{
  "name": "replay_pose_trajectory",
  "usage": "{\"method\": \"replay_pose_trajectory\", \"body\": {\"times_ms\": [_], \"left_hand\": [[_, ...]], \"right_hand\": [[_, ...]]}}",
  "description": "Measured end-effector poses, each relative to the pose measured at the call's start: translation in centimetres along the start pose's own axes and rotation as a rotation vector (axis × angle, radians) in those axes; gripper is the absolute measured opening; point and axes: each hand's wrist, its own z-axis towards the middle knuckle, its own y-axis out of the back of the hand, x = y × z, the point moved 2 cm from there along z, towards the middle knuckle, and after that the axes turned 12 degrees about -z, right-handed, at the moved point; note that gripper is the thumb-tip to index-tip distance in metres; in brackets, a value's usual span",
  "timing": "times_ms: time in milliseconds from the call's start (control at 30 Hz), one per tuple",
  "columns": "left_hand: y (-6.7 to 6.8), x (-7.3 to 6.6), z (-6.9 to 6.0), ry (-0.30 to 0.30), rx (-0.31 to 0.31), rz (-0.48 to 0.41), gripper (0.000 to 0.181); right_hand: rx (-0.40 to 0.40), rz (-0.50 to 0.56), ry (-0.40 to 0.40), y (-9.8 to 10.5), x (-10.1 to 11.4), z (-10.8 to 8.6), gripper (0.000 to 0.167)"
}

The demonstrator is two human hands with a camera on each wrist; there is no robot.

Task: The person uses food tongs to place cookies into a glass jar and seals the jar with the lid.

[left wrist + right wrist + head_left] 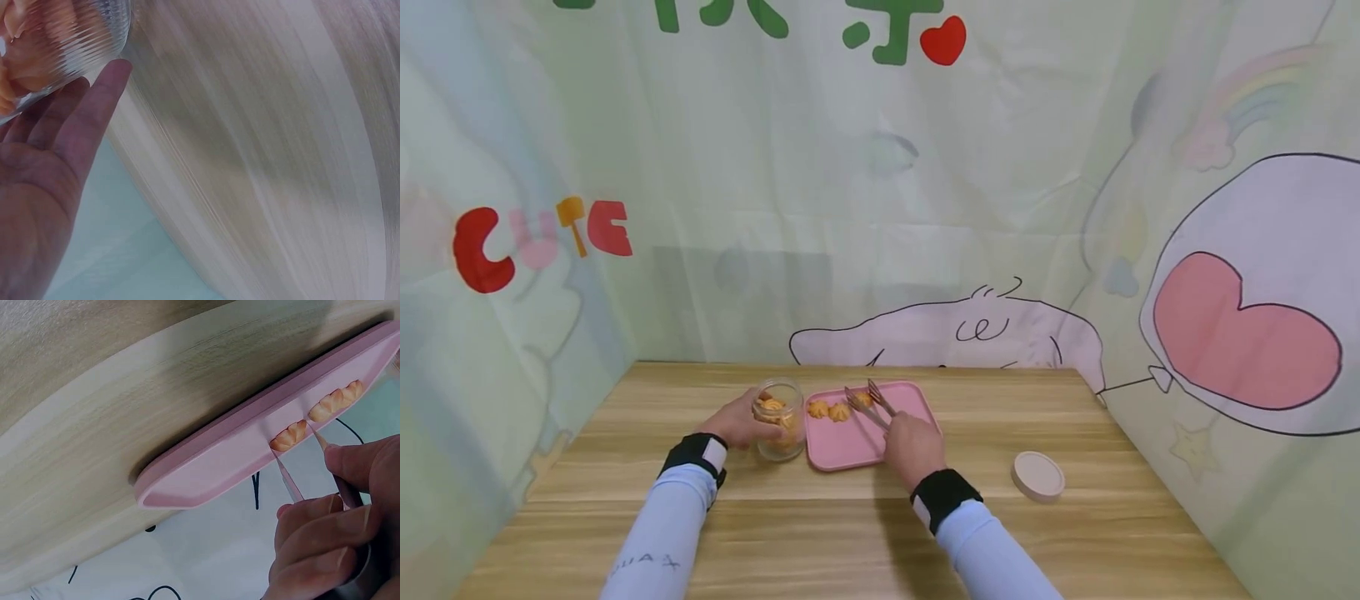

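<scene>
**Printed cloth backdrop [820,192] above a wood-grained bench [820,542]**

Pale green fabric, softly creased, is hung around the bench and printed with green characters at the top of the head view, coloured letters at the left and a balloon bearing a pink heart at the right. Long streaks of lighter and darker grain are shown across the bench.

Left of centre in the lower half, a clear glass jar [781,454], round and finely ribbed, is gripped by the left hand [741,421], its fingers and thumb set around the wall. Ridged golden cookies [772,405] are seen through the glass.

Just beside the jar, near the lower centre, a smooth pink tray [842,454] with rounded corners and a raised rim is laid flat. Small swirled biscuits [838,412] are lined along its upper part. Slim metal tongs [868,412] are held by the right hand [916,450], its fingers clamped on them; the tips are spread on either side of the rightmost biscuit, though whether it is firmly pinched cannot be told.

At the lower right, a thick, pale round lid [1038,475] is placed well apart from the tray. Black straps [942,497] are worn over light blue sleeves [658,533].
</scene>
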Motion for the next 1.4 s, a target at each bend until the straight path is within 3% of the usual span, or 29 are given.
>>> {"method": "replay_pose_trajectory", "body": {"times_ms": [400, 633, 1000, 1200, 1400], "left_hand": [[0.0, -0.3, -0.1, -0.002, -0.015, 0.005, 0.077], [0.0, -0.2, 0.2, -0.017, -0.005, 0.034, 0.08], [0.0, 0.0, 0.2, -0.036, 0.019, 0.031, 0.082], [-0.2, -0.1, 0.3, -0.03, 0.016, 0.018, 0.094], [-0.2, 0.1, 0.4, -0.028, 0.0, -0.002, 0.105]], "right_hand": [[0.03, -0.078, 0.023, 0.3, -1.2, 0.8, 0.033], [0.109, -0.073, -0.029, 0.8, -2.3, 1.1, 0.033], [0.0, -0.01, -0.03, 3.8, -2.2, 1.2, 0.036], [-0.046, 0.056, 0.021, 6.0, -0.8, 1.2, 0.029], [-0.086, 0.035, 0.101, 7.8, 1.2, 0.7, 0.034]]}}
